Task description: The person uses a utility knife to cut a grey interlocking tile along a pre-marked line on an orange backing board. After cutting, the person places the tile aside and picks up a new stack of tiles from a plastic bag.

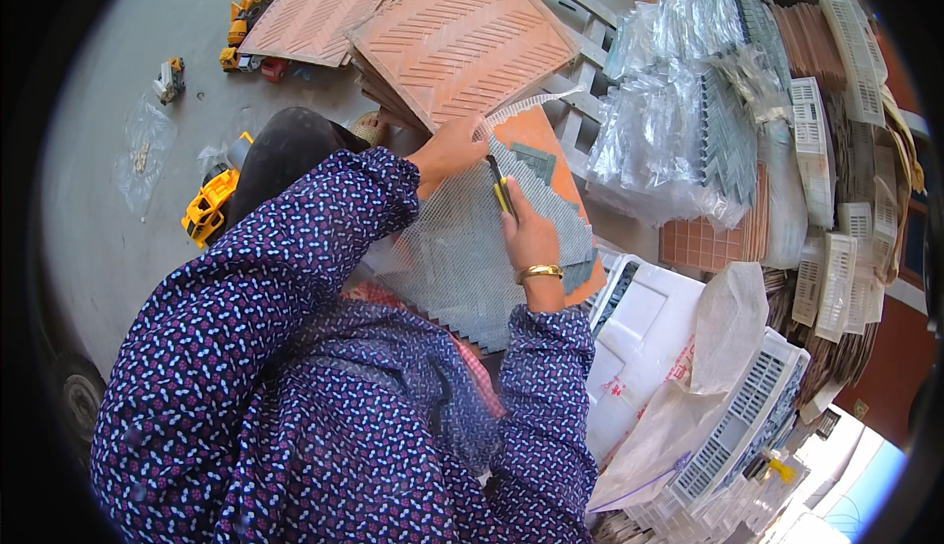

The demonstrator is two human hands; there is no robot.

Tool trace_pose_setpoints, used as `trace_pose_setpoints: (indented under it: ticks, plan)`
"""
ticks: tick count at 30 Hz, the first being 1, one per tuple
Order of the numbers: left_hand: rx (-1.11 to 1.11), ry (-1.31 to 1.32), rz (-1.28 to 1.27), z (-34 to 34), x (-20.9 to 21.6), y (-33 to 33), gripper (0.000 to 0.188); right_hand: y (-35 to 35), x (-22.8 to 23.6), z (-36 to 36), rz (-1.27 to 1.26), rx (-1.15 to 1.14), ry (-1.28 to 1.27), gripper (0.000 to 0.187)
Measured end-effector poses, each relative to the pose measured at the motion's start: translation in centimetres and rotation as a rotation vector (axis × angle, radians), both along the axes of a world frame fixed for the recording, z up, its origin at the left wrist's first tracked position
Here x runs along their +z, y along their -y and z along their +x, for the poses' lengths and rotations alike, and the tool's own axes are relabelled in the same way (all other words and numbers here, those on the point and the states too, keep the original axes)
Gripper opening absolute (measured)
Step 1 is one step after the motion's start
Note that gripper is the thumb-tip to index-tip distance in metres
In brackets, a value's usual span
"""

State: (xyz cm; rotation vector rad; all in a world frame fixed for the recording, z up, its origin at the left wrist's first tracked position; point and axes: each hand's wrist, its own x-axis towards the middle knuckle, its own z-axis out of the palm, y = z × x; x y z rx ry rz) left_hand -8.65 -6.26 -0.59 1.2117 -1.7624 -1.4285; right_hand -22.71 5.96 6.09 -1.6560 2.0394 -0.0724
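My right hand (531,241), with a gold bangle at its wrist, is closed around a yellow and black utility knife (503,190). The knife's tip points away from me, close to the far edge of a grey mesh-backed sheet (457,249) with a zigzag edge. At that far edge my left hand (454,154) pinches a pale strip of mesh (531,104), which trails off to the right. Beneath the sheet lies an orange board (531,131), with a small dark grey tile piece (532,163) on it. The left fingertips are partly hidden.
Terracotta-coloured patterned trays (462,38) are stacked ahead. Plastic-wrapped grey tile sheets (669,102) stand at the right, near white plastic crates (737,416) and a white foam box (639,318). Toy trucks (211,205) and a clear plastic bag (147,146) lie on the floor at left.
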Motion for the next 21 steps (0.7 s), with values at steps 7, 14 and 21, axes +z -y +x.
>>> trace_pose_setpoints:
  ticks: [7,14,21]
  plan:
    - [-0.439,0.307,-0.220,0.1,1.8,0.9,0.018,-0.3,-0.1,-0.6,0.134,-0.361,0.628,0.051]
    - [-0.374,0.280,-0.391,0.0,1.5,0.6,0.009,-0.9,0.1,0.1,0.082,-0.364,0.639,0.049]
    - [-0.318,0.280,-0.412,0.2,0.5,0.7,0.011,-1.0,0.1,2.1,0.085,-0.432,0.620,0.050]
